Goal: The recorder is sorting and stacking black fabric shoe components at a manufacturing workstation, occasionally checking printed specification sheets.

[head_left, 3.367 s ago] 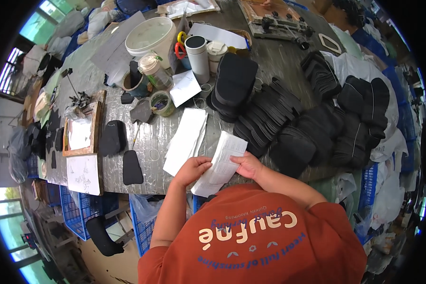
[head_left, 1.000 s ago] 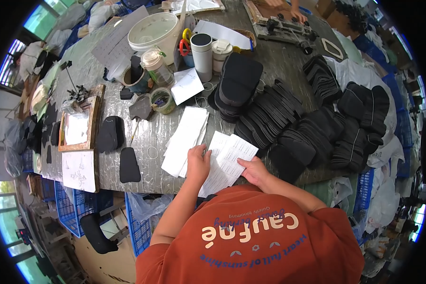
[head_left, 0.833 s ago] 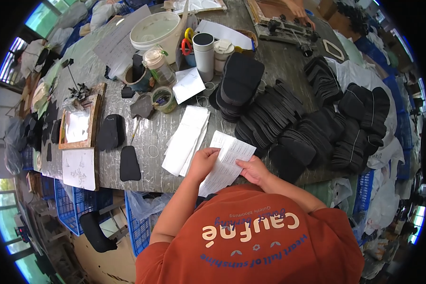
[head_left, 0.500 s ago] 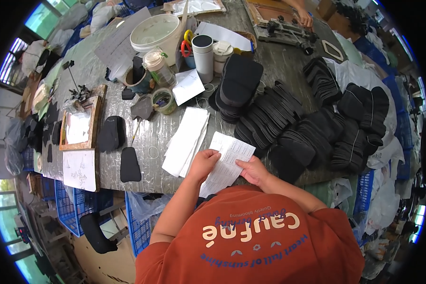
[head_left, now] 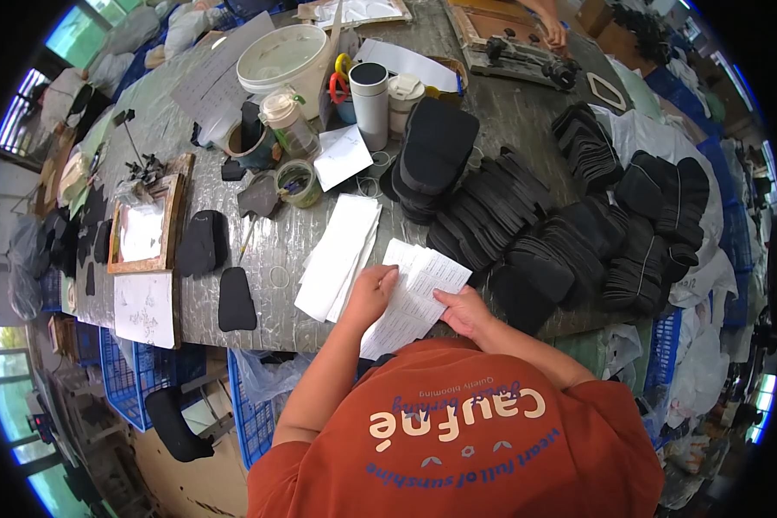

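I see a thin sheaf of white printed papers point(head_left: 416, 293), flat and slightly fanned, held over the near edge of the grey, streaky table point(head_left: 527, 95). My left hand point(head_left: 369, 293) lies on the sheaf's left side, fingers curled over the top sheet with the thumb tucked beneath, pinching it. My right hand point(head_left: 464, 309) grips the lower right edge, fingers together on top; I think the thumb is underneath, though the view is too small to be sure. Both forearms rise from the orange shirt at the bottom of the view and bend inward toward the papers.

Just left of the sheaf, a second stack of long white sheets point(head_left: 341, 255) lies flat on the table. To the right, matte black foam insole shapes point(head_left: 527, 233) are spread in overlapping rows, with a taller pile point(head_left: 436, 151) behind them. A single black insole piece point(head_left: 235, 300) lies near the table's front edge, beside a white printed sheet point(head_left: 145, 307) and a wooden-framed tray point(head_left: 145, 226). Farther back stand a round white plastic tub point(head_left: 285, 59), a tall white cylinder with a dark lid point(head_left: 371, 102) and a small green-rimmed jar point(head_left: 300, 181).
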Tool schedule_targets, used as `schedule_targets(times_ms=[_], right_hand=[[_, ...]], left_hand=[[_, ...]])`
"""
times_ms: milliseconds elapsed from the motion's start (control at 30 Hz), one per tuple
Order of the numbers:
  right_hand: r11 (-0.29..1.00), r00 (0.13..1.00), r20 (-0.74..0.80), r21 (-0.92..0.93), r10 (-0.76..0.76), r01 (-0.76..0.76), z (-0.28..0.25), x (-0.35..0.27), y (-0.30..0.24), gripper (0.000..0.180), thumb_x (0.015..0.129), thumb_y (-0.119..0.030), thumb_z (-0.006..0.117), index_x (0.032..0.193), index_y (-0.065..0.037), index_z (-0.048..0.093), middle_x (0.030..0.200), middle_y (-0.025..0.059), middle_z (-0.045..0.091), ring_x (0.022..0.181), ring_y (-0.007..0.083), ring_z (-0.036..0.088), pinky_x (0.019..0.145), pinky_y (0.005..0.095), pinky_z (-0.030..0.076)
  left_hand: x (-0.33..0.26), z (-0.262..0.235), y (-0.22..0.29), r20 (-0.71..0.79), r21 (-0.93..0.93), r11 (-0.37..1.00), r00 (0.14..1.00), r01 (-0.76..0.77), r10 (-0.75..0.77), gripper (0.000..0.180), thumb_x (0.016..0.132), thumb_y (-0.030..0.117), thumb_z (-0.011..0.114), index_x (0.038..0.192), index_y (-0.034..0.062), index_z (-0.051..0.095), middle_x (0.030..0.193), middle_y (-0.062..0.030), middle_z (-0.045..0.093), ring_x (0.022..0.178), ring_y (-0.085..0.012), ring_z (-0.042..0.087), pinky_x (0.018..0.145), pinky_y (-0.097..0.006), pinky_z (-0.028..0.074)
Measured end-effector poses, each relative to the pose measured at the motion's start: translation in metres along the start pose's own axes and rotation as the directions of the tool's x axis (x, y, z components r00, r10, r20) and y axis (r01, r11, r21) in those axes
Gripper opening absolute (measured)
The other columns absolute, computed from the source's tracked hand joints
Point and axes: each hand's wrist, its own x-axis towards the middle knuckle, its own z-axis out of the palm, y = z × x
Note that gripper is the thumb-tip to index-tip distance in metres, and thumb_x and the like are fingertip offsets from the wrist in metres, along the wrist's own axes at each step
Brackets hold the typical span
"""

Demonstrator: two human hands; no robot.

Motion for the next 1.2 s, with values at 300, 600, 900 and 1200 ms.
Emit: schedule_targets(times_ms=[300, 600, 900, 1200], right_hand=[[0.999, 0.999, 0.023, -0.016, -0.03, 0.031, 0.004, -0.002, -0.001, 0.034, 0.085, 0.006, 0.048, 0.119, 0.002, 0.046, 0.118, 0.0149, 0.053, 0.108, 0.0284, 0.053, 0.092, 0.0434, 0.043], [0.999, 0.999, -0.021, 0.027, -0.04, 0.041, -0.001, -0.001, 0.001, 0.035, 0.086, 0.005, 0.047, 0.12, 0.003, 0.046, 0.118, 0.0156, 0.053, 0.107, 0.0288, 0.053, 0.091, 0.0438, 0.044], [0.999, 0.999, -0.006, -0.037, -0.035, 0.035, 0.004, -0.002, -0.002, 0.033, 0.085, 0.006, 0.047, 0.118, 0.003, 0.047, 0.118, 0.015, 0.054, 0.107, 0.0283, 0.053, 0.09, 0.0432, 0.045], [0.998, 0.997, -0.06, -0.054, -0.043, 0.04, 0.001, 0.0, -0.001, 0.032, 0.087, 0.005, 0.044, 0.119, 0.002, 0.046, 0.118, 0.0144, 0.053, 0.108, 0.0281, 0.053, 0.092, 0.0424, 0.044]], left_hand=[[-0.001, -0.005, 0.014, 0.322, -0.401, 0.662, 0.774, 0.634, -0.546, 0.016, 0.078, 0.013, 0.066, 0.082, -0.0027, 0.065, 0.067, -0.0005, 0.059, 0.057, -0.007, 0.05, 0.054, -0.022, 0.039], [0.003, 0.001, -0.009, -0.131, 0.437, 0.888, 0.967, -0.143, 0.22, 0.02, 0.081, 0.014, 0.059, 0.091, -0.0035, 0.064, 0.076, -0.0099, 0.063, 0.069, -0.0175, 0.056, 0.063, -0.031, 0.045], [0.001, -0.001, 0.014, 0.291, -0.388, 0.689, 0.79, 0.613, -0.539, 0.02, 0.077, 0.013, 0.065, 0.089, -0.0037, 0.066, 0.073, -0.0038, 0.062, 0.061, -0.0073, 0.052, 0.057, -0.024, 0.044], [0.005, 0.0, -0.007, -0.173, 0.556, 0.825, 0.956, -0.102, 0.235, 0.022, 0.079, 0.012, 0.062, 0.094, -0.005, 0.064, 0.077, -0.0109, 0.065, 0.068, -0.0153, 0.058, 0.065, -0.028, 0.046]])
